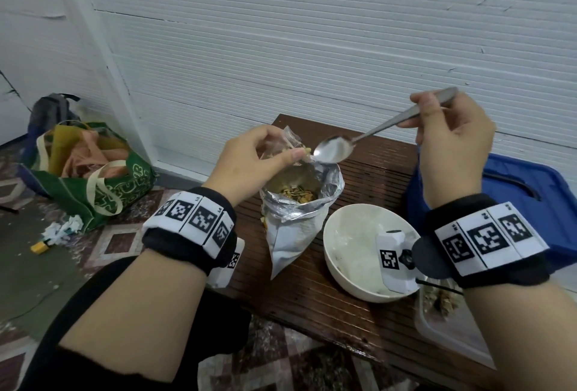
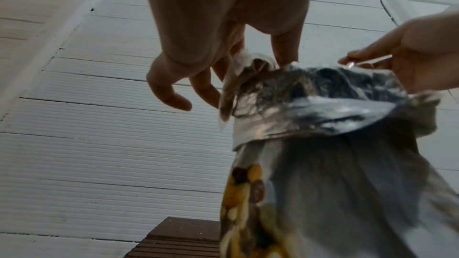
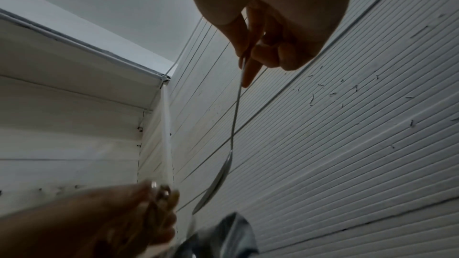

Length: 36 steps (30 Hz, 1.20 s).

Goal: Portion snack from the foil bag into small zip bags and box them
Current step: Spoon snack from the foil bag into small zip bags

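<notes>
An open foil bag (image 1: 296, 212) stands on the dark wooden table (image 1: 312, 306) with mixed nuts and seeds showing inside. My left hand (image 1: 259, 159) pinches a small clear zip bag (image 1: 288, 142) just above the foil bag's mouth; the zip bag (image 2: 229, 89) hangs beside the foil rim (image 2: 323, 105) in the left wrist view. My right hand (image 1: 449, 131) grips the handle of a metal spoon (image 1: 335, 148), whose empty bowl is next to the zip bag's opening. In the right wrist view the spoon (image 3: 223, 174) hangs down toward my left hand (image 3: 119, 215).
A white bowl (image 1: 352, 250) sits on the table right of the foil bag. A clear plastic box (image 1: 449, 322) with filled snack bags is at the right edge, a blue bin lid (image 1: 537, 184) behind it. A green tote (image 1: 90, 178) stands on the floor at left.
</notes>
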Each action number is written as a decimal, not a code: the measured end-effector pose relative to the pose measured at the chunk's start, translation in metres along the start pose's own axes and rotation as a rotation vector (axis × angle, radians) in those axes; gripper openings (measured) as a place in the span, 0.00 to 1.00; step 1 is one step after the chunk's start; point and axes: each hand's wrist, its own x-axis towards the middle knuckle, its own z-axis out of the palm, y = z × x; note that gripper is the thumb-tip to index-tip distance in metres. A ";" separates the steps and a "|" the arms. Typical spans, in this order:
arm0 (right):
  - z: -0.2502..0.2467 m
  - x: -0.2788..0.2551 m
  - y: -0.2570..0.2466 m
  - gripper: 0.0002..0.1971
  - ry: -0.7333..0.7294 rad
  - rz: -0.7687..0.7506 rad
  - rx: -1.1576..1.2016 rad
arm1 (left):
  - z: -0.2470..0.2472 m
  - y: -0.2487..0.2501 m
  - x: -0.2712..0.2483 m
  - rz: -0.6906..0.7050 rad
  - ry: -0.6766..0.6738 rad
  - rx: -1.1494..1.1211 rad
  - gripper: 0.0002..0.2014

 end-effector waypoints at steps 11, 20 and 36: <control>0.025 -0.040 0.031 0.10 -0.352 0.165 -0.401 | -0.001 0.007 -0.003 0.051 0.055 -0.122 0.25; 0.020 -0.036 0.028 0.09 -0.324 0.244 -0.318 | 0.001 0.013 -0.003 0.119 0.052 -0.182 0.16; -0.010 -0.021 -0.025 0.15 -0.294 0.140 -0.117 | 0.028 0.054 -0.013 0.148 -0.061 -0.403 0.14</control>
